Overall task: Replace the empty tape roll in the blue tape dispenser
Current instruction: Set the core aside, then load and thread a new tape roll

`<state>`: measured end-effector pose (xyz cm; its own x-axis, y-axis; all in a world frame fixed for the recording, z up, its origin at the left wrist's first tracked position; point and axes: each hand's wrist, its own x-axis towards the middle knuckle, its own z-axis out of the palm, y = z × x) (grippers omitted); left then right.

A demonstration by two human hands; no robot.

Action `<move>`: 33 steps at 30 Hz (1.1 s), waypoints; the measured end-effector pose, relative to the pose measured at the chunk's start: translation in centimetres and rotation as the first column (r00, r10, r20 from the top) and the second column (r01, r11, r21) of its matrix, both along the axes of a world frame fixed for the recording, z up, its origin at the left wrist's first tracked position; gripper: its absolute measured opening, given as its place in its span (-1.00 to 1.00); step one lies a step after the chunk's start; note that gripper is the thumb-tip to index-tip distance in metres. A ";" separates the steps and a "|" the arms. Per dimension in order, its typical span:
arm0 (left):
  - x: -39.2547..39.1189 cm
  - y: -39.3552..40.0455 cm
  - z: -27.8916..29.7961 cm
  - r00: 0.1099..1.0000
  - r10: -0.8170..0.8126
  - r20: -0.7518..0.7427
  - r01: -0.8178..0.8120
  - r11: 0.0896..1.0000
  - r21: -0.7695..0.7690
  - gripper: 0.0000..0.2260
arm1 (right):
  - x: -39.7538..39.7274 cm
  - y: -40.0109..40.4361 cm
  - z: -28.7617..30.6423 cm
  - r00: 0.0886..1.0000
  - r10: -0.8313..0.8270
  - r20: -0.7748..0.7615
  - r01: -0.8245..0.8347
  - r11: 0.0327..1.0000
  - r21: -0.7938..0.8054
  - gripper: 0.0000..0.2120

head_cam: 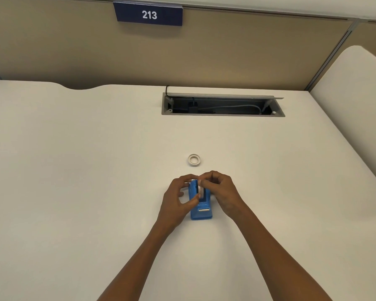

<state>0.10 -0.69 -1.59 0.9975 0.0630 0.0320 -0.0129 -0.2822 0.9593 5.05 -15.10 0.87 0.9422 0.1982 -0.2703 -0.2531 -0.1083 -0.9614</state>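
Observation:
The blue tape dispenser (201,208) stands on the white desk, its cutter end toward me. My left hand (178,198) grips its left side with thumb and fingers. My right hand (220,192) pinches a white roll (201,189) that sits in the dispenser's slot; my fingers hide most of that roll. A second white tape ring (194,159) lies flat on the desk a little beyond both hands.
An open grey cable tray (223,105) with cables is set into the desk at the back. A beige partition with a "213" sign (149,15) stands behind. A second white desk surface (356,101) adjoins on the right.

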 end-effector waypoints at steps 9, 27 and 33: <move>0.0 0.0 -0.6 1.000 0.010 -0.007 -0.010 1.000 0.028 -0.57 | -0.3 0.0 0.1 1.000 -0.021 0.008 0.021 0.999 0.042 -0.90; -0.2 -0.1 -0.2 1.000 0.025 0.005 -0.025 1.000 -0.013 -0.64 | -1.7 -1.3 -0.9 0.965 0.130 0.228 -0.082 0.974 -0.209 -0.70; -0.1 0.1 -0.2 1.000 0.015 0.020 -0.015 1.000 0.004 -0.62 | -1.6 -1.3 -0.5 0.974 0.131 0.187 -0.100 0.981 -0.167 -0.71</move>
<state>0.02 -0.63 -1.75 0.9957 0.0774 0.0518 -0.0276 -0.2862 0.9578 3.47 -16.39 0.34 0.9529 0.2789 -0.1190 -0.0385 -0.2780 -0.9598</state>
